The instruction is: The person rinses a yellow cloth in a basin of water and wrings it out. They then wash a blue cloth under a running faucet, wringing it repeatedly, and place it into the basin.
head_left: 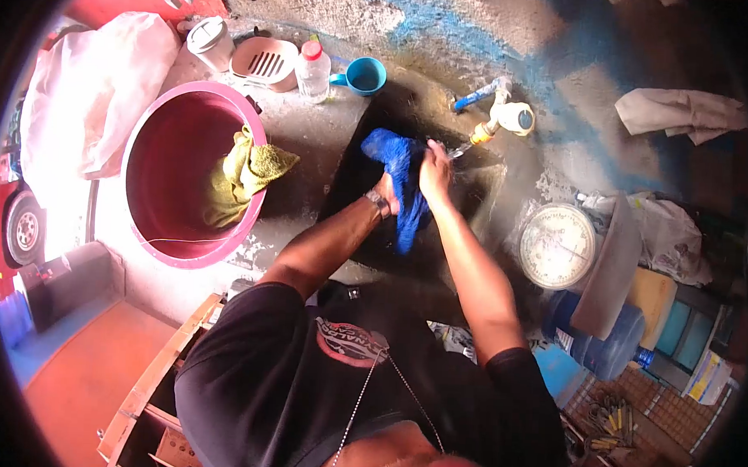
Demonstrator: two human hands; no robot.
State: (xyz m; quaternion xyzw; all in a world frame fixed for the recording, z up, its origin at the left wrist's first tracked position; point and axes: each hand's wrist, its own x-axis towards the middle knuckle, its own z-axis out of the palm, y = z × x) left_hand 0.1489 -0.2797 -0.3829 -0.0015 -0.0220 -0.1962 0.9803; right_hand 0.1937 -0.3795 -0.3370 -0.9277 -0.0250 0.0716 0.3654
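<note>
A wet-looking blue cloth (399, 164) hangs between my hands above the dark sink basin (482, 196). My left hand (387, 193), with a watch at the wrist, is wrapped round the cloth from the left side. On the cloth's right edge lies my right hand (434, 174), its fingers pressed together against the fabric and partly blurred. Just right of that hand, water runs from the faucet (482, 134) on the wall.
A large pink tub (159, 127) with a green cloth (248, 176) over its rim stands left of the sink. Behind are a blue mug (365, 75), a bottle (313, 73) and a soap dish (265, 63). A dial scale (557, 246) sits right.
</note>
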